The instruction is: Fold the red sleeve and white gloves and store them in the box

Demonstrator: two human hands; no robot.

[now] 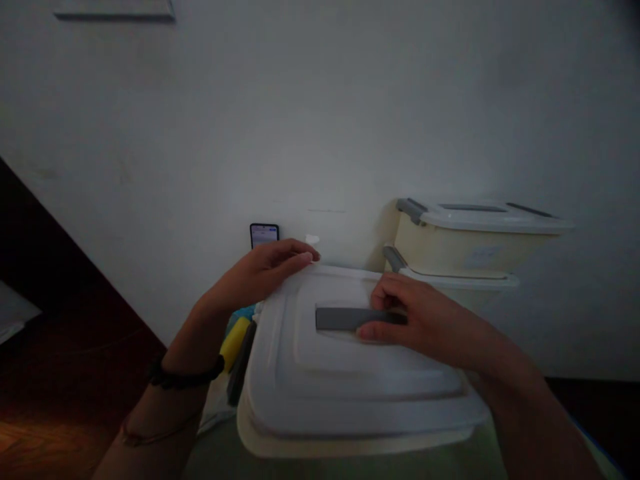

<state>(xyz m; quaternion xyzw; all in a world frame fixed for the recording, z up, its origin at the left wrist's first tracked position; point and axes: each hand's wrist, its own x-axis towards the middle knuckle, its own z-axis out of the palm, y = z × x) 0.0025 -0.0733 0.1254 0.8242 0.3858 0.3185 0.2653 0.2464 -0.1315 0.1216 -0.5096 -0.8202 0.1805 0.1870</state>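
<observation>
A white storage box lid [350, 400] with a grey handle [340, 319] sits over a cream storage box [300, 445], whose rim shows below the lid's near edge. My right hand [420, 317] is closed around the right part of the handle, thumb on the near side and curled fingers on the far side. At the lid's far left corner, my left hand [275, 270] has thumb and fingers close together on the edge. The tips of its fingers are partly hidden. Whether the lid is fully seated cannot be made out.
Two stacked cream boxes, the upper box [450, 250] with a white lid and grey latches, stand at right by the wall [320, 120]. A phone [264, 233] leans behind my left hand. Left of the lid lie a yellow item [234, 343] and a dark long item [241, 365].
</observation>
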